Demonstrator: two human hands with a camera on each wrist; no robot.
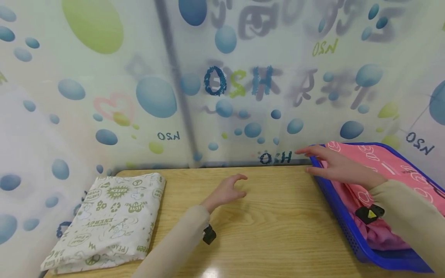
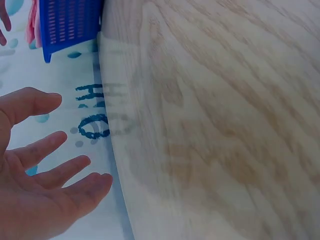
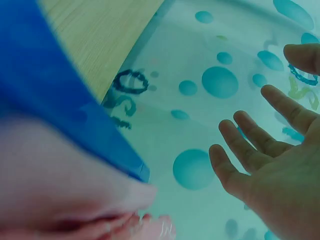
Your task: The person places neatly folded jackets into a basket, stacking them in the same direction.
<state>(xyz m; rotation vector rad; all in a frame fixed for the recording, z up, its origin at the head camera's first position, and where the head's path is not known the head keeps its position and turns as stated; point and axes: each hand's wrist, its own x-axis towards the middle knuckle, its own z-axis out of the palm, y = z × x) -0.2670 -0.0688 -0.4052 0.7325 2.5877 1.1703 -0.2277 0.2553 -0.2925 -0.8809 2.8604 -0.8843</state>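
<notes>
While one folded cloth (image 1: 107, 220) is lying at the desk's (image 1: 278, 231) eight o'clock, both hands, left (image 1: 226, 191) and right (image 1: 333, 164), are hovering empty, fingers spread, the right over pink cloth (image 1: 379, 162) waiting in the basket (image 1: 342, 220) at three o'clock.

folded cloth (image 1: 107, 222) left on table (image 1: 278, 231) | basket (image 1: 342, 222) right, holding cloth (image 1: 379, 166)

Bare table (image 1: 278, 216) middle, folded cloth (image 1: 111, 220) left, blue basket (image 1: 347, 227) right, curtain (image 1: 243, 96) behind
</notes>
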